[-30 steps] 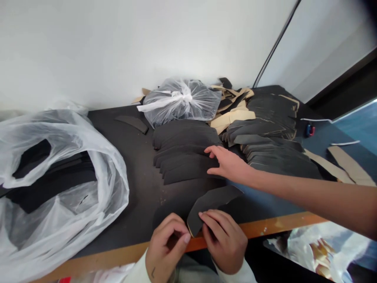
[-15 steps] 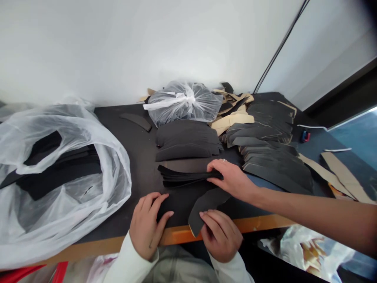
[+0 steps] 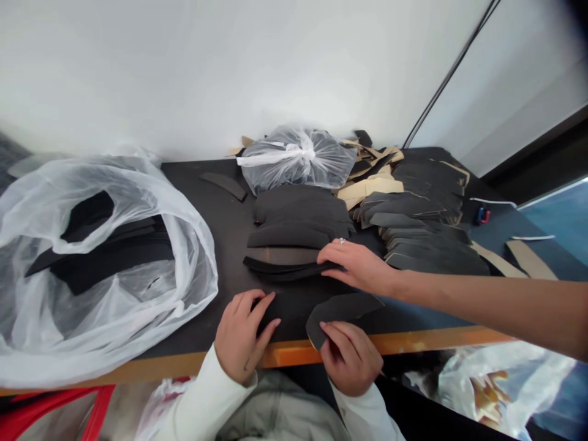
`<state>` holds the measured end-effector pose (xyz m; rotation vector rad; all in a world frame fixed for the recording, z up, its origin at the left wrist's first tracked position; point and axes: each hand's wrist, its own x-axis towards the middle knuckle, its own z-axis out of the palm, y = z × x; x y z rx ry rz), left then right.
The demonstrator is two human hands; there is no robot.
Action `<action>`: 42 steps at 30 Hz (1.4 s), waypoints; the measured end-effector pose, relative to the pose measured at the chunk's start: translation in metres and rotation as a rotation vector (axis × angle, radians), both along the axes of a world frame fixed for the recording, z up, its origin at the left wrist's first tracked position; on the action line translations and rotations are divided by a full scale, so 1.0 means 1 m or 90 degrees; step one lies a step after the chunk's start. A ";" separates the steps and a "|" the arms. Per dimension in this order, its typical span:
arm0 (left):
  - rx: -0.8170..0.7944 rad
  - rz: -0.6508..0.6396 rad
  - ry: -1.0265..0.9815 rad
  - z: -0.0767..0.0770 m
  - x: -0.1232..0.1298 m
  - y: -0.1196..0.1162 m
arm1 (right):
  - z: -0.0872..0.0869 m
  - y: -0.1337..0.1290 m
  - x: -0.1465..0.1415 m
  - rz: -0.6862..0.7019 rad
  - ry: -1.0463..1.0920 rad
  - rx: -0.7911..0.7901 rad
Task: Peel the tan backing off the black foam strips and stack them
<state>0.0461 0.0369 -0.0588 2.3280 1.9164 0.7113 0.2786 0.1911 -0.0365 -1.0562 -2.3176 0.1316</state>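
Fingers [image 3: 342, 340] of the right hand [image 3: 350, 361] pinch a black foam piece [image 3: 340, 311], left hand [image 3: 244, 337] lying open.

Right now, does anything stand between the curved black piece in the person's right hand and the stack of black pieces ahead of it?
Only partly: bare dark mat lies between the curved black piece and the stack, but a co-worker's hand rests on the stack's right end.

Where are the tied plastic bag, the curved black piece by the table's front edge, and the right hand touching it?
Tied clear plastic bag [image 3: 297, 166]: head view, middle of the bag.
Curved black cut piece [image 3: 342, 308]: head view, its bare middle.
Right hand [image 3: 350, 361]: head view, back of the hand.
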 end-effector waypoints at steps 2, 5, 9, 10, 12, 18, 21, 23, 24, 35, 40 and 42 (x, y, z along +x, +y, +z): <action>0.009 -0.001 0.011 0.005 -0.001 0.002 | 0.001 0.000 0.002 0.032 -0.021 -0.023; 0.058 0.024 0.036 0.015 -0.003 0.012 | -0.025 -0.057 0.002 0.008 0.005 -0.007; 0.068 -0.011 0.067 0.027 -0.008 0.043 | -0.065 -0.138 -0.006 -0.135 0.131 0.116; 0.058 -0.029 0.078 0.029 -0.011 0.053 | -0.069 -0.146 -0.009 -0.150 0.152 0.134; 0.039 -0.040 0.100 0.030 -0.016 0.073 | -0.069 -0.150 -0.013 -0.167 0.180 0.157; -0.069 -0.059 0.095 0.029 -0.031 0.106 | -0.059 -0.139 -0.013 -0.155 0.180 0.147; -0.028 -0.109 0.069 0.022 -0.032 0.101 | -0.058 -0.139 -0.013 -0.155 0.184 0.150; 0.069 -0.104 0.081 0.014 -0.031 0.094 | -0.058 -0.141 -0.014 -0.161 0.190 0.153; 0.128 -0.100 0.076 0.010 -0.030 0.092 | -0.059 -0.142 -0.015 -0.163 0.192 0.154; 0.012 -0.283 -0.010 0.001 -0.032 0.098 | -0.026 -0.065 0.000 -0.020 -0.011 -0.048; 0.012 -0.241 -0.034 0.002 -0.029 0.097 | -0.005 -0.017 0.009 -0.002 -0.057 -0.108; 0.001 -0.226 -0.050 0.000 -0.028 0.096 | 0.000 -0.005 0.014 0.020 -0.079 -0.152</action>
